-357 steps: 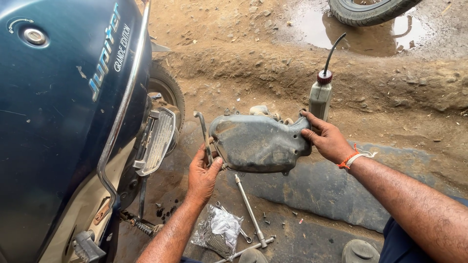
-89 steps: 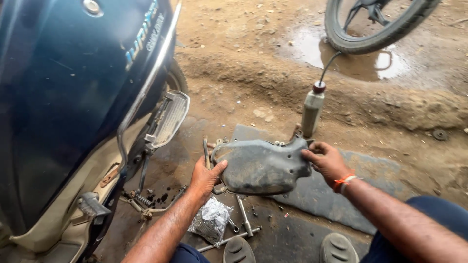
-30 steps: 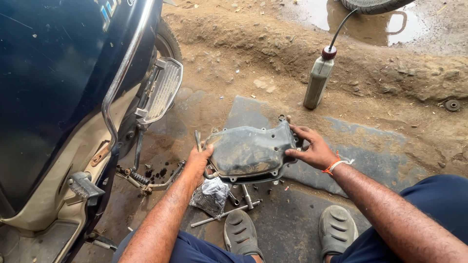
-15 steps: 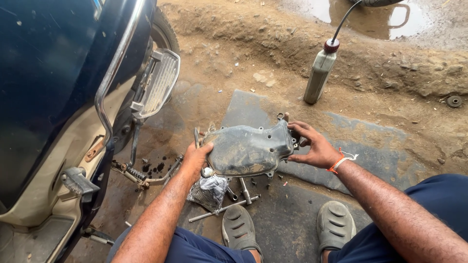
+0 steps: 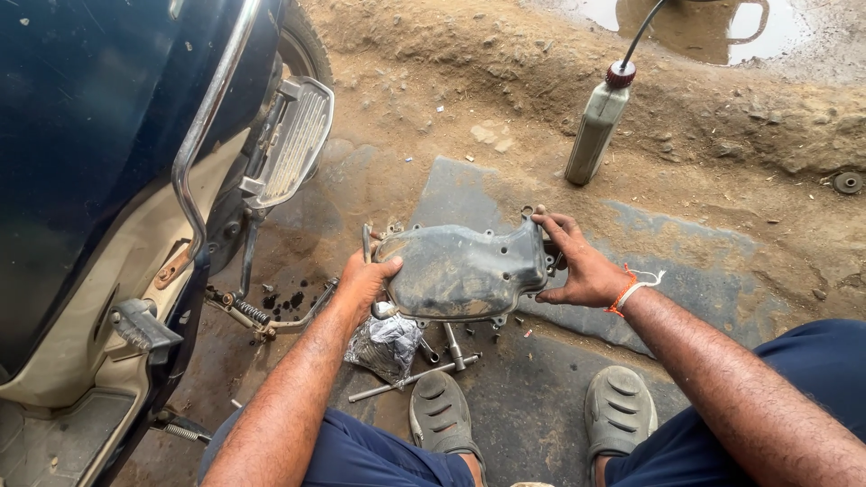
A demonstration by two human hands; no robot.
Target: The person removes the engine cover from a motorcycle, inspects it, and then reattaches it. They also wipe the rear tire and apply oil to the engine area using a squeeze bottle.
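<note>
Between both grips, low over the dark mat (image 5: 686, 261): grimy metal engine cover (image 5: 465, 271), left hand (image 5: 365, 281) clasping one end, right hand (image 5: 577, 266) closed on the other. Probably stiff, weighty, greasy; best gripped at the rims.

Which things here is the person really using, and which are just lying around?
In use:
- grey engine cover, gripped by left hand and right hand

Lying about:
- oil bottle, standing on the dirt
- T-shaped wrench
- crumpled plastic bag
- blue scooter
</note>
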